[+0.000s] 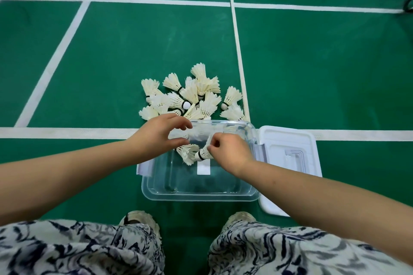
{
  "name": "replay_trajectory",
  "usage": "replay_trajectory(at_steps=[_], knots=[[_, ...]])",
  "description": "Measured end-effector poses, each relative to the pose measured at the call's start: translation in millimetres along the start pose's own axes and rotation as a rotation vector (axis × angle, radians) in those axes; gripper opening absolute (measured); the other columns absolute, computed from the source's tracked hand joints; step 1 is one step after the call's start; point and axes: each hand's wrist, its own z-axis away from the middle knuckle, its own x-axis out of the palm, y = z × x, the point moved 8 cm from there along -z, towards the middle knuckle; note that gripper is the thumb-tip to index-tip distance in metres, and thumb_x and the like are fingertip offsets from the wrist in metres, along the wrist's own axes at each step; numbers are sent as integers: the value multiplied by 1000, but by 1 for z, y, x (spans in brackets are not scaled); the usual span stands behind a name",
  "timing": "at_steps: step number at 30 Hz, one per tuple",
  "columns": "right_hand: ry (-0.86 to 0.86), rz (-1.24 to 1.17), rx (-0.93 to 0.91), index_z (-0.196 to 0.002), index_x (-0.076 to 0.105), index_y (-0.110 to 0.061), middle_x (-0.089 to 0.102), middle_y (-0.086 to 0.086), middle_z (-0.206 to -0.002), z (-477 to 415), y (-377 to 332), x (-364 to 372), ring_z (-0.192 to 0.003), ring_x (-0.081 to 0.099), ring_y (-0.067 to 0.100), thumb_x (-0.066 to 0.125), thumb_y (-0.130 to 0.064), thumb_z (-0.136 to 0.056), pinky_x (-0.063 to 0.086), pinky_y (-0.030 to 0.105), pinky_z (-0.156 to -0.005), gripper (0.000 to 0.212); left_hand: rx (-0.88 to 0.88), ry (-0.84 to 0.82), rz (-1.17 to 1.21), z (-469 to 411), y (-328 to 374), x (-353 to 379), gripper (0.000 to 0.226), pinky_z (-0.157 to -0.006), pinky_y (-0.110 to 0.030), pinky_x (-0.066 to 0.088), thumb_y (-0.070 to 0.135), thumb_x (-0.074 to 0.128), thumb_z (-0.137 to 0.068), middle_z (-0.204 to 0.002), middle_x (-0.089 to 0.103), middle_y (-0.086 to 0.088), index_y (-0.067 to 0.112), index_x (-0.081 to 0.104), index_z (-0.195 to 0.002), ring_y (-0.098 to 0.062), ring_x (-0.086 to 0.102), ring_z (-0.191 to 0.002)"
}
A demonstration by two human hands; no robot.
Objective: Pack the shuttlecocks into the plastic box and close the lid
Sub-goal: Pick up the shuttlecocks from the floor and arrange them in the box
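Head view: my right hand [228, 152] pinches a shuttlecock [202, 154] inside the plastic box [201, 196]. I can't tell what my curled left hand [156, 135] grips. A hard pinch could crush the feathers.

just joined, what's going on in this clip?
A person is packing shuttlecocks into a clear plastic box on a green court floor. The right hand pinches one shuttlecock by its feathers over the box, beside another shuttlecock already lying inside. The left hand curls over the box's far left corner with a white blur at its fingers; whether it holds anything is unclear. Most sit in a pile beyond the box. The white lid lies off, on the floor to the right.
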Motion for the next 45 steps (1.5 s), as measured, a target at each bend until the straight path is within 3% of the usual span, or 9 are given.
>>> replay_trajectory(at_steps=[6, 12, 19, 22, 27, 32, 37, 42, 45], knots=[[-113, -127, 147, -74, 64, -4, 70, 15, -79, -24, 16, 34, -73, 65, 29, 49, -12, -78, 55, 37, -68, 17, -29, 33, -14, -7, -15, -8, 31, -79, -24, 37, 28, 68, -79, -97, 58, 6, 20, 60, -108, -7, 50, -89], [-210, -195, 205, -66, 62, -9, 72, 19, -81, -50, 25, 65, -82, 69, 32, 48, -5, -77, 58, 42, -73, 18, -81, 61, -5, -13, -38, -12, 31, -78, -24, 37, 25, 67, -80, -102, 63, 2, 20, 60, -109, -9, 51, -89], [-358, -102, 226, -90, 60, -13, 65, 18, -113, -62, 26, 84, -107, 61, 32, 46, -13, -90, 50, 34, -92, 15, -138, 53, 67, -16, -52, -6, 44, -83, -27, 43, 28, 66, -81, -99, 61, 6, 24, 49, -121, -10, 53, -90], [-365, -43, 236, -109, 63, -4, 64, 16, -115, -63, 29, 83, -108, 59, 32, 44, -12, -92, 46, 30, -87, 27, -145, 50, 78, -14, -54, -5, 48, -80, -24, 41, 29, 64, -82, -97, 58, 8, 26, 44, -124, -9, 52, -88], [-341, 10, 211, -91, 62, -8, 67, 15, -105, -60, 20, 75, -89, 57, 28, 43, -20, -92, 41, 28, -70, 22, -137, 79, 75, -8, -53, -13, 48, -80, -24, 41, 29, 63, -83, -95, 57, 9, 24, 43, -126, -9, 52, -87], [-301, -9, 226, -95, 57, -10, 65, 13, -106, -46, 13, 64, -83, 53, 25, 47, -25, -88, 40, 27, -69, 19, -143, 105, 71, 1, -53, -23, 47, -83, -28, 44, 28, 63, -83, -97, 58, 6, 23, 43, -126, -11, 54, -89], [-275, -24, 237, -118, 50, -8, 64, 13, -112, -33, 16, 54, -98, 61, 29, 48, -25, -88, 46, 30, -75, 35, -131, 117, 38, 3, -46, -28, 46, -82, -28, 44, 28, 61, -85, -97, 58, 5, 22, 44, -126, -13, 54, -89], [-223, -20, 185, -113, 57, -10, 65, 10, -111, -24, 13, 40, -97, 62, 27, 48, -23, -87, 52, 35, -85, 30, -87, 178, -43, -9, -40, -52, 41, -77, -27, 41, 25, 57, -87, -97, 54, 4, 19, 44, -125, -18, 56, -91], [-182, -45, 138, -110, 58, -13, 67, 8, -106, -24, 11, 33, -90, 62, 25, 48, -23, -87, 54, 36, -81, 27, -73, 206, -92, -25, -39, -71, 42, -81, -31, 42, 24, 57, -87, -103, 58, -2, 16, 44, -126, -21, 56, -95]])
